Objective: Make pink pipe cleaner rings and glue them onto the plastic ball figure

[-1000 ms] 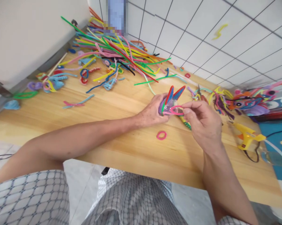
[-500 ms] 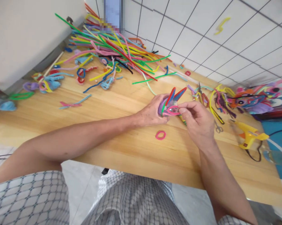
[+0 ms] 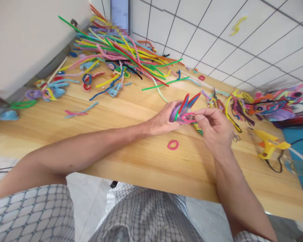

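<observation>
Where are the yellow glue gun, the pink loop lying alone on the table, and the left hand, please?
Yellow glue gun (image 3: 268, 147): head view, on its yellow body.
Pink loop (image 3: 177, 145): head view, on the right side of its ring.
Left hand (image 3: 162, 121): head view, on the back of the hand.

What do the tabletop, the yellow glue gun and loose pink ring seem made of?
Tabletop: wood or laminate, smooth, with streaky grain.
Glue gun: probably smooth moulded plastic, from its uniform bright colour.
Pink ring: perhaps pipe cleaner, matte, resembling the heaped strands.
</observation>
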The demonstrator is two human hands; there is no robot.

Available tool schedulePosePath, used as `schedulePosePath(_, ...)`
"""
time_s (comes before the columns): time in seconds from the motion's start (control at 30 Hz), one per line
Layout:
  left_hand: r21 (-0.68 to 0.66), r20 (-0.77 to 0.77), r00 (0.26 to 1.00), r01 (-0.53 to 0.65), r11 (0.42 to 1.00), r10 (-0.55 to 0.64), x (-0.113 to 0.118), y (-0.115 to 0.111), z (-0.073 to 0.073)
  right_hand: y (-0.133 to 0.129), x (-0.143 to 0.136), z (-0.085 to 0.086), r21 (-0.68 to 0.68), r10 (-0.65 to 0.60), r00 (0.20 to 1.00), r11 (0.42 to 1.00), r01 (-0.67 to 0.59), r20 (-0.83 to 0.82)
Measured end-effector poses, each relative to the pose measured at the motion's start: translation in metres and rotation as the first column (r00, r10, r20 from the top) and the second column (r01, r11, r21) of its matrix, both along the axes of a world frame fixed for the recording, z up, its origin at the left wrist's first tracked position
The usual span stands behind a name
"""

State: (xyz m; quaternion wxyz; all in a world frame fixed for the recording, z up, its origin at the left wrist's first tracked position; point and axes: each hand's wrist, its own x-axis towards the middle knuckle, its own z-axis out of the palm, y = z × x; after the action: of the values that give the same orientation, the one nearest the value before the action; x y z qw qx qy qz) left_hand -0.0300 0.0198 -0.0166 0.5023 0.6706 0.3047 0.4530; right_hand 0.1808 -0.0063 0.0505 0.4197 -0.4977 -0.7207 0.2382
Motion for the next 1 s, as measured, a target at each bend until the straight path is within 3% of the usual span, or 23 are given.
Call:
schedulePosePath(0.63, 0.006, 0.012, 1.0, -0.009, 1.0, 0.009, 0.0017, -0.0007, 0.0007, -0.0034, -0.0024, -0.0044, 0.057, -0.005, 0.994, 0.998, -0.002, 0.113)
schedulePosePath(0.83, 0.006, 0.025, 1.0, -0.015, 1.0, 0.015, 0.0033, 0.0005, -0.0015, -0.0044, -0.0028, -0.0036, 0.033, 0.007, 1.0, 0.999, -0.008, 0.03)
schedulePosePath(1.0, 0.008, 0.029, 1.0, -0.011, 1.0, 0.011, 0.0028, 0.0004, -0.0022, -0.0057, -0.0032, -0.0048, 0.03, 0.028, 0.997, 0.999, -0.03, 0.075)
